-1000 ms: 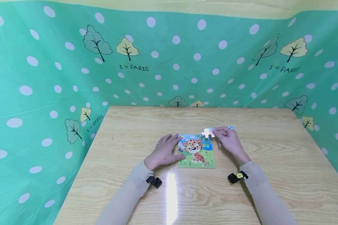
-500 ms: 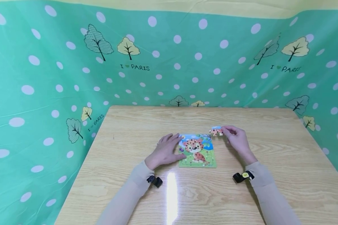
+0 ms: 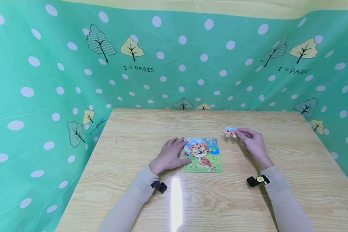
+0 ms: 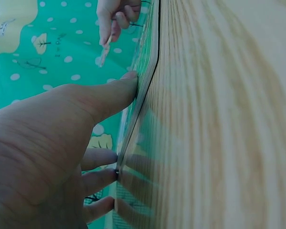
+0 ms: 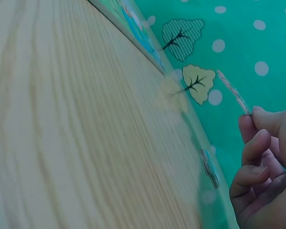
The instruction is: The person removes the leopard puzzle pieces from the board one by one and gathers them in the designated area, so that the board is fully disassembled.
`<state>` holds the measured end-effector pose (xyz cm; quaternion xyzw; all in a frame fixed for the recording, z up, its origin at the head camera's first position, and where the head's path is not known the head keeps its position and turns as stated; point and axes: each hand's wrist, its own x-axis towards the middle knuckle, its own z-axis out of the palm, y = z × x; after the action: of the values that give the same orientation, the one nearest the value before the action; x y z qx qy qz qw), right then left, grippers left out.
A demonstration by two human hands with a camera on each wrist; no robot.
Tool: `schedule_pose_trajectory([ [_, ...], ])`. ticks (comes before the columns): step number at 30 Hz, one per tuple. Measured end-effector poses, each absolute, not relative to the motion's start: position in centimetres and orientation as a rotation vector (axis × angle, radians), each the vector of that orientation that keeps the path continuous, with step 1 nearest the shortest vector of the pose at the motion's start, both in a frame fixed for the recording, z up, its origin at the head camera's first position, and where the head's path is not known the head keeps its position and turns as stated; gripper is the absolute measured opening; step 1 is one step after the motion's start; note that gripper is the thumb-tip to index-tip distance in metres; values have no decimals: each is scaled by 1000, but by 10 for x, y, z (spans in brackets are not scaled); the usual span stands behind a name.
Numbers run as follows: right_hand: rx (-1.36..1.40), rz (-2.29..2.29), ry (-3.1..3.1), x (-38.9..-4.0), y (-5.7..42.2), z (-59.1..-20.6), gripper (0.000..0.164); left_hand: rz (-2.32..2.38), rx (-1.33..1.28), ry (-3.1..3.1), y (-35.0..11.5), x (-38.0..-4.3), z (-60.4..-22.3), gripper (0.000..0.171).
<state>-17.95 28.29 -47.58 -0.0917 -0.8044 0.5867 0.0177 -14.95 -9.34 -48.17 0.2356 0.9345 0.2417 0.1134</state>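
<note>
A square jigsaw board (image 3: 204,158) with a spotted leopard cub on green and blue lies flat on the table. My left hand (image 3: 170,155) rests along the board's left side, thumb over its face and fingers at the far left edge. In the left wrist view, the thumb (image 4: 117,93) and fingertips meet the board's rim. Up and right of the board, my right hand (image 3: 253,143) pinches a jigsaw piece (image 3: 230,132) with orange spotted print and a blue strip. The right wrist view shows this jigsaw piece (image 5: 233,91) edge-on between thumb and forefinger, raised above the table.
A small pile of flat pieces (image 5: 209,168) lies on the table near the right hand in the right wrist view. The wooden table (image 3: 133,135) has a bright light streak in front. A green dotted curtain (image 3: 174,64) hangs behind and at both sides.
My right hand has moved right, away from the board's top edge, carrying the jigsaw piece. The piece first showed a bright glare and now its spotted print. The left hand stays in place.
</note>
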Motion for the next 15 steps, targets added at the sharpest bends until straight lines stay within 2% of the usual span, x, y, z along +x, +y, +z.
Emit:
schedule_pose_trajectory([
  [5,-337,1800,-2509,-180,292,-476,27,705,689,2739,-93,-150,-482,93],
  [15,-359,1773,-2494,-183,312,-475,21,700,682,2743,-94,-150,-483,94],
])
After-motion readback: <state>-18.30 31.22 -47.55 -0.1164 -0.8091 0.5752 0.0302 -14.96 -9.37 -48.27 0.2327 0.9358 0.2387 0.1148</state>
